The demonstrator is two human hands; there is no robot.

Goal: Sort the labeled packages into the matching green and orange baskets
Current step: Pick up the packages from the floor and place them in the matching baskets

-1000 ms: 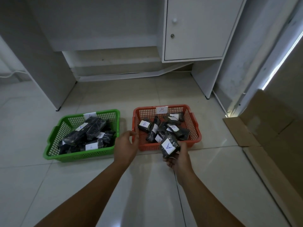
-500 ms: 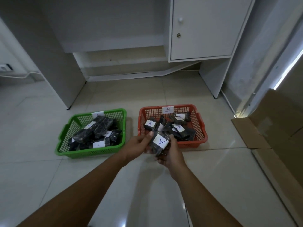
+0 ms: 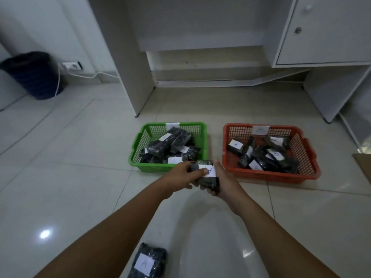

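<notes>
Glossy pale floor tiles (image 3: 60, 177) with a bright ceiling-light reflection (image 3: 45, 234); a white desk (image 3: 128, 57) with a cupboard door (image 3: 329, 31) at right stands against the wall, a dark bin (image 3: 34, 75) beside a wall socket (image 3: 71, 66) with a white cable (image 3: 88, 75) at left.

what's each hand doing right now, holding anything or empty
Left hand: closed around the black package, thumb across its white label.
Right hand: grips the same package from its right side and underneath.
</notes>
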